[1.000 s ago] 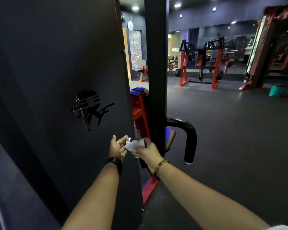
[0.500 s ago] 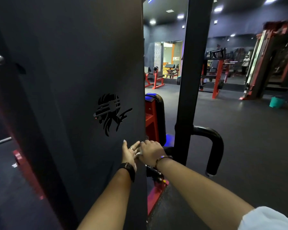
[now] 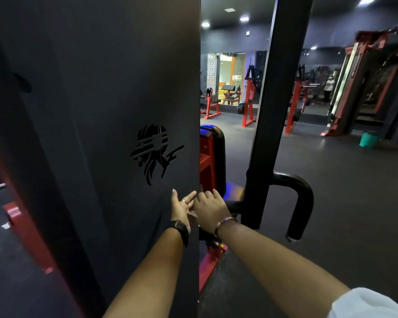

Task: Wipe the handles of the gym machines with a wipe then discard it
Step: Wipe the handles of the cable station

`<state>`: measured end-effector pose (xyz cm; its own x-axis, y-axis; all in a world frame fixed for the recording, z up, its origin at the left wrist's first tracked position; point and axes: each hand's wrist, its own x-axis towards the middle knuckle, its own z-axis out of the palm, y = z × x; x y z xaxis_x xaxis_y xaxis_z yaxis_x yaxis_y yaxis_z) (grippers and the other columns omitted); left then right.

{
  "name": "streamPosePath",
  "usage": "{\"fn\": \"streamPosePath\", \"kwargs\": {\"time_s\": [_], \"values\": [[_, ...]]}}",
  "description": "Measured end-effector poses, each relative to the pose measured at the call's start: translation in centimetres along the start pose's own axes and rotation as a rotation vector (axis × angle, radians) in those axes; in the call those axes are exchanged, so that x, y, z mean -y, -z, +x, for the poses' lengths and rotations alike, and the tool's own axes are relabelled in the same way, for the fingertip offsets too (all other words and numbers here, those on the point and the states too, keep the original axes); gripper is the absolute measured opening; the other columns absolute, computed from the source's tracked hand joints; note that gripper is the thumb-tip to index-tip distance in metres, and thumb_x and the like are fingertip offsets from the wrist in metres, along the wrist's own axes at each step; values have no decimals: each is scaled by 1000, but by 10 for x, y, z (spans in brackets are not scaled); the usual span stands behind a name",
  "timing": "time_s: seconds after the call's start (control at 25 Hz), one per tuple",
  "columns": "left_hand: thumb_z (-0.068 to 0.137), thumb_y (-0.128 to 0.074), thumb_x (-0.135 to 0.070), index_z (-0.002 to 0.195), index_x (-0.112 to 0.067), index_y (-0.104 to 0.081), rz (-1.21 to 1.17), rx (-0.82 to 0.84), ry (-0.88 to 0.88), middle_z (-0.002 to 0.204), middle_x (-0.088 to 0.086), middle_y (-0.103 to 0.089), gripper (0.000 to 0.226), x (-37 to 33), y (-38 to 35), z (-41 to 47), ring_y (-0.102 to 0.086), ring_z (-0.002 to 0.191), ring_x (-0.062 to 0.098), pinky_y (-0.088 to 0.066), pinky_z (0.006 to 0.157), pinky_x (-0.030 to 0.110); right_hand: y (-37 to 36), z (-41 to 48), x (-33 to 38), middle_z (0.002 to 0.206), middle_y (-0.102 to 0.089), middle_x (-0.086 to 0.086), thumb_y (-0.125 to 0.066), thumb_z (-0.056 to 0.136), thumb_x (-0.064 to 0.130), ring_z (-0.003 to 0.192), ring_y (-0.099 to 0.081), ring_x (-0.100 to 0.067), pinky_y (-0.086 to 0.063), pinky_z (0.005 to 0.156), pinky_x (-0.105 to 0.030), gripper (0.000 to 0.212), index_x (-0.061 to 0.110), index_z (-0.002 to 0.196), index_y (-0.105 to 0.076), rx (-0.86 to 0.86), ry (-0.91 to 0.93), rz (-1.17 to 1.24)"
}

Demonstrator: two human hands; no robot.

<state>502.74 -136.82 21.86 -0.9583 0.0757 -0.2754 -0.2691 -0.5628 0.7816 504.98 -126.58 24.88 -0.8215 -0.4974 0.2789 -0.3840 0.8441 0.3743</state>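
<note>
The machine's tall dark panel filled the left, so both arms reached along its edge. The curved black handle stood to the right, apart from both hands, seemingly not yet being wiped. The right hand was curled, apparently bunching the wipe, which showed only as a pale sliver between the hands. The left hand, fingers straight, touched it, probably to help fold it.

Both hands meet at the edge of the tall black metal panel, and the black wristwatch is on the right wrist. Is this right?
Not quite. The head view shows the black wristwatch on the left wrist; the right wrist carries a gold bracelet. The left hand and right hand do meet at the tall black metal panel's edge.
</note>
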Motion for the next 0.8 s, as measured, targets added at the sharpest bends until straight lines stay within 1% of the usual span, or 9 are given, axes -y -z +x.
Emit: {"fn": "streamPosePath", "kwargs": {"time_s": [0.04,0.08,0.16,0.24,0.32,0.48,0.56,0.68,0.8], "values": [[91,-14,-70,129,-13,-56,-2,3,12,138,15,-52,80,-1,-1,-1,-62,101,24,-49,67,35,1,3,0,114,-59,-7,-42,95,31,109,-53,-26,-36,100,-39,37,9,122,-56,73,20,14],[91,-14,-70,129,-13,-56,14,4,18,138,15,-52,81,-2,-1,0,-61,107,26,-50,70,35,0,2,-3,115,-60,-6,-42,96,29,111,-53,-25,-36,101,-38,35,11,121,-58,47,104,-5],[90,-13,-72,129,-16,-57,73,-8,12,137,12,-54,81,-1,0,2,-54,119,28,-47,82,38,-7,-10,-14,102,-67,0,-45,95,27,102,-61,-20,-43,100,-35,27,18,104,-70,-177,297,-126],[91,-13,-70,125,-16,-59,83,0,-7,133,10,-57,79,2,-2,3,-56,116,25,-45,86,37,-13,-28,-25,100,-69,0,-45,91,20,103,-64,-20,-48,96,-35,28,17,99,-72,-329,306,-136],[93,-15,-67,126,-11,-57,69,24,-18,131,15,-58,77,4,-7,3,-58,114,25,-46,87,34,-19,-41,-29,107,-69,-3,-46,83,22,106,-64,-22,-48,97,-37,36,13,110,-69,-315,128,-152],[97,-21,-59,121,-8,-59,61,64,-20,126,17,-60,68,4,-18,3,-60,111,26,-44,101,40,-27,-52,-6,123,-61,-13,-60,75,28,116,-57,-30,-43,101,-44,57,5,127,-58,-151,-268,0],[100,-27,-51,112,-11,-64,91,64,-13,123,13,-63,55,5,-24,-1,-63,106,22,-48,94,37,-27,-50,6,131,-56,-18,-67,73,30,122,-52,-34,-40,105,-46,65,2,131,-53,-177,-289,55],[101,-38,-37,104,-16,-70,168,39,-42,119,5,-66,38,8,-28,-2,-66,91,9,-52,67,23,-21,-42,1,131,-58,-11,-68,77,31,124,-53,-27,-35,109,-42,61,8,132,-54,-226,-121,-73],[100,-45,-26,119,-2,-62,122,26,-82,122,17,-63,35,8,-29,-2,-65,98,21,-52,68,27,-13,-50,-13,125,-61,-8,-54,84,26,128,-47,-28,-14,116,-46,48,8,129,-55,-158,-306,-150]]}}
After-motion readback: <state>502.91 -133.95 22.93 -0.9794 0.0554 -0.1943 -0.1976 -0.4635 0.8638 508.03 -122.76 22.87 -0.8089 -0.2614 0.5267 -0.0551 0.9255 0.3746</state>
